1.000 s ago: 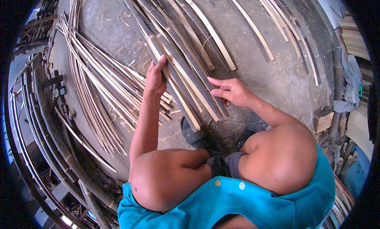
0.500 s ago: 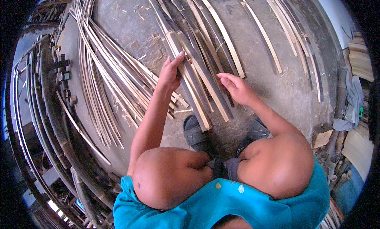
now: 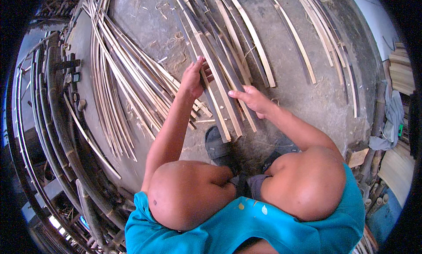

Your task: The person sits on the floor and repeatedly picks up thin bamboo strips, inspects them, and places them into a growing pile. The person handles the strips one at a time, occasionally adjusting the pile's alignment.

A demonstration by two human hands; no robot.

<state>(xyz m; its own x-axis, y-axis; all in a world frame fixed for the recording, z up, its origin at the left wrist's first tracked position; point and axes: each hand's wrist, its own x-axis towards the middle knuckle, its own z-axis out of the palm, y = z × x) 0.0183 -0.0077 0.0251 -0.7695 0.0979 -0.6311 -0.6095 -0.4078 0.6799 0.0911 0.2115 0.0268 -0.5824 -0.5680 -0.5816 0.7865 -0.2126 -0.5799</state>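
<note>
Held strips: several long, dark-backed, pale-faced strips (image 3: 218,80), apparently split bamboo, slant across the concrete floor (image 3: 325,100) in front of the person, their near ends just beyond the dark footwear (image 3: 215,142).
Left hand: the left hand (image 3: 195,79) is at the left side of these strips, thumb raised and fingers partly curled around the leftmost; whether it grips firmly or only supports, one cannot tell.
Right hand: the right hand (image 3: 255,101) grasps the right side of the same strips, thumb laid over the top, most fingers hidden.
Done so far: the strips are already long and narrow. A large fanned pile (image 3: 132,65) lies toward the floor's left edge, and a smaller group (image 3: 324,41) toward its right edge, so some sorting or laying out seems finished.
Left to do: the strips between the hands appear not yet placed in either group; a separate pale strip (image 3: 299,45) lies between them and the right group. How many remain to be handled cannot be judged.
Shavings: thin curls (image 3: 180,54) lie on the floor beside the left pile.
Containers: no box or basket can be made out; the strips lie loose. Hollow round ends (image 3: 380,201) stand beyond the floor's right edge, their insides too small to read.
</note>
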